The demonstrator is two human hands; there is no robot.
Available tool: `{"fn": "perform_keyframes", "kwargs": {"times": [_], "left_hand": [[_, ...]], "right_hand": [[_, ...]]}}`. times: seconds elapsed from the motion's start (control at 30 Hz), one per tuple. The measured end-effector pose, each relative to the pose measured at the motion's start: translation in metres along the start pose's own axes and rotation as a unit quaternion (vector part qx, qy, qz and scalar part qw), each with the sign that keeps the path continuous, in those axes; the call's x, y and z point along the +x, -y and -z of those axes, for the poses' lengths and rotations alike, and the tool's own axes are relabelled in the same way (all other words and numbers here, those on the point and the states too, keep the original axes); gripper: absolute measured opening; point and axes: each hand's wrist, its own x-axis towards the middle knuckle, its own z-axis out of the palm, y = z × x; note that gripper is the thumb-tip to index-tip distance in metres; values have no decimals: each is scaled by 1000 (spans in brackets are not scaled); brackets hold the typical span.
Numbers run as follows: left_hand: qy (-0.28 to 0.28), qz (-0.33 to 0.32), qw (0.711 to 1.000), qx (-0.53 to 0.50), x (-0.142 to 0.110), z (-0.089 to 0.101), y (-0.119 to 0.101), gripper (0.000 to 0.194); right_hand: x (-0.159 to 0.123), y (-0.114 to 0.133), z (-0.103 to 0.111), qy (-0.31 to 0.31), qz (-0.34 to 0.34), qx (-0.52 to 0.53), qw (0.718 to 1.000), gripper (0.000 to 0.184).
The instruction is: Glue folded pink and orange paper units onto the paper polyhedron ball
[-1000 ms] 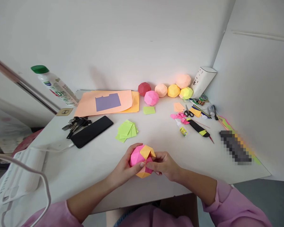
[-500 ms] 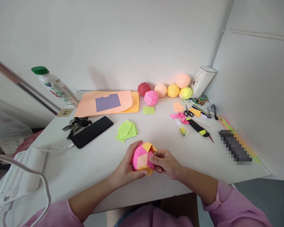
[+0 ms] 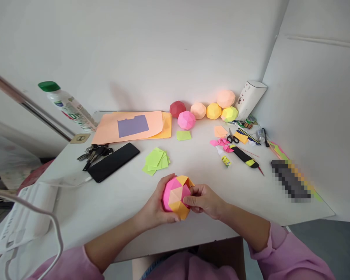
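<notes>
A pink, peach and orange folded-paper ball (image 3: 175, 194) is held just above the front of the table. My left hand (image 3: 159, 202) cups its left side, with the thumb along the bottom. On the right side, my right hand (image 3: 203, 200) pinches a pink paper flap of the ball between thumb and fingers. An orange flap stands up at the ball's upper right, leaving a gap there. My right fingertips are partly hidden behind the paper. Beyond the ball lies a pile of green paper squares (image 3: 156, 161).
Several finished paper balls (image 3: 186, 120) sit against the wall. Glue (image 3: 223, 156), scissors (image 3: 232, 137) and a black-and-yellow tool (image 3: 244, 156) lie to the right. A black phone (image 3: 113, 162), keys (image 3: 95, 153), a bottle (image 3: 72, 109) and a power strip (image 3: 29, 214) are on the left.
The ball has turned slightly in my hands, showing more orange at its lower side. My left thumb has shifted a little down and left. The things on the table have stayed put.
</notes>
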Motion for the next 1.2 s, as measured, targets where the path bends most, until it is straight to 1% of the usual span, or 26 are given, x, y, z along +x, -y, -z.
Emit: {"fn": "perform_keyframes", "kwargs": {"times": [0.07, 0.17, 0.3, 0.67, 0.97, 1.07, 1.2], "left_hand": [[-3, -13, 1000, 19, 0, 0, 0, 104], [-20, -24, 999, 44, 0, 0, -1, 100], [-30, -13, 998, 51, 0, 0, 0, 99], [-28, 16, 998, 51, -2, -2, 0, 100], [-21, 29, 998, 46, -2, 0, 2, 102], [-18, 23, 998, 63, -3, 0, -1, 102], [-22, 10, 997, 70, -3, -2, -4, 101]], "right_hand": [[0, -1, 0, -3, 1, -1, 1000, 44], [1, -2, -1, -5, 6, -1, 1000, 45], [1, -3, -1, -10, 9, -5, 1000, 46], [0, -2, -2, -2, 25, -23, 999, 44], [0, 1, 0, 31, 30, -51, 998, 39], [-1, 2, -1, 38, 38, -47, 997, 36], [-3, 3, -1, 53, 28, -43, 997, 36]]}}
